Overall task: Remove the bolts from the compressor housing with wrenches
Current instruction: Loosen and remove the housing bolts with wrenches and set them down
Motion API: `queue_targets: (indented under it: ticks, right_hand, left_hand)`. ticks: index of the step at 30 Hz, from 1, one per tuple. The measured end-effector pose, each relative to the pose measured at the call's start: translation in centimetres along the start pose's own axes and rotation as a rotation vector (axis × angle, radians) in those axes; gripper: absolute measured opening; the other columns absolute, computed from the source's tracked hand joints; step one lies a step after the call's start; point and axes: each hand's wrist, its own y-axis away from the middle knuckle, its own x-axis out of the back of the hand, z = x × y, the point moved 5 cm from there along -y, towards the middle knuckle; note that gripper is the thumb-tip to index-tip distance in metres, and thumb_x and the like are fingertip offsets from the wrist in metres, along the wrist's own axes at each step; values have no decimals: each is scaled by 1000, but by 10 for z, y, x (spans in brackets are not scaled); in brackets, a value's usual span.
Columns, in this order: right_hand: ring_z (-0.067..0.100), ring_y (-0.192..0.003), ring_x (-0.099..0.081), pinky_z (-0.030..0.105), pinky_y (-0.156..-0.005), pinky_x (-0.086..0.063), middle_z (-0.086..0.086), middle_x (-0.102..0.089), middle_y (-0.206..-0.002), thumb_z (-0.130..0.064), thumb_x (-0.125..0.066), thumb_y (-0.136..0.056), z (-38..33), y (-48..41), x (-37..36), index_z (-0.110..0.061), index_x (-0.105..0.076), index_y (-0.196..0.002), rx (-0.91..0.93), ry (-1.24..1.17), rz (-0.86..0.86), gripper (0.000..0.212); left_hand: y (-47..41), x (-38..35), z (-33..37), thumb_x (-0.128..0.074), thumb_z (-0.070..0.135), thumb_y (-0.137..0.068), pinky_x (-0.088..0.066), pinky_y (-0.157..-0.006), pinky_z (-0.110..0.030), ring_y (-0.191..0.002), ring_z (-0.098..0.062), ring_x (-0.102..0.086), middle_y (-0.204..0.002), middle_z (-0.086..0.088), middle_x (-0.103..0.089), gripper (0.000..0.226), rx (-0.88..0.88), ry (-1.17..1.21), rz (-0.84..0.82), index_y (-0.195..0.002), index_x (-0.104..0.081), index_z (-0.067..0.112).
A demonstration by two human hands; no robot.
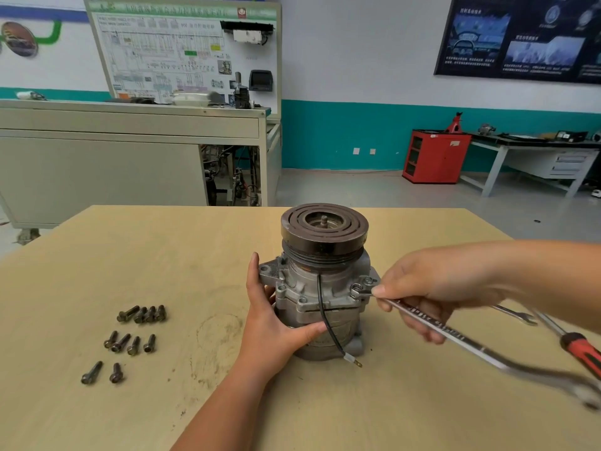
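Standing upright near the middle of the table (130,255), the compressor housing (320,304) was clasped by the left hand (273,323) round its left side. The right hand (422,297) gripped a wrench (455,336), its head on a bolt (356,292) at the right flange, its handle running toward the near right corner.

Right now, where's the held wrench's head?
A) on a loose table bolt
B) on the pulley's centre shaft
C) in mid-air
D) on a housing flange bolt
D: the wrench in the right hand ends on a bolt on the compressor housing flange, while the left hand grips the housing.
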Motion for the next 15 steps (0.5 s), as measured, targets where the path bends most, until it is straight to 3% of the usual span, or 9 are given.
queue_targets:
  ticks: [4,7,10,13,15]
  right_hand:
    - [6,-61,-56,20,-62,-43,-11,-59,-62,-48,-49,-92,-13,-5,35,-21,-62,-79,-35,602,186,33]
    - [3,-72,-52,18,-64,-38,-14,-57,-78,-46,-51,-91,-18,-12,47,-31,-62,-85,94,741,293,20]
    - [2,-72,-63,18,-67,-47,-11,-66,-75,-37,-51,-95,-6,-4,49,-26,-65,-86,16,515,143,20]
    - [20,-76,-72,23,-63,-54,0,-71,-77,-26,-41,-100,10,4,32,-11,-59,-91,25,121,31,25]
    - [24,-73,-73,24,-59,-55,6,-73,-78,-24,-36,-102,15,3,13,-8,-54,-91,52,-78,-3,26]
  left_hand:
    - [0,0,0,-86,58,-42,-33,-92,0,-127,12,-39,-134,33,-35,129,3,-8,1,-131,6,70]
    - [0,0,1,-86,57,-42,-34,-93,-3,-128,6,-40,-136,29,-36,130,7,-14,-3,-132,7,69]
    - [0,1,1,-88,56,-42,-34,-92,-1,-128,4,-41,-134,29,-37,131,14,-12,1,-131,7,71]
    - [0,0,1,-90,52,-45,-33,-90,2,-128,3,-41,-134,28,-36,129,9,-8,1,-127,7,74]
    - [0,0,1,-91,47,-46,-33,-91,1,-129,1,-41,-135,26,-37,129,5,-8,7,-126,7,75]
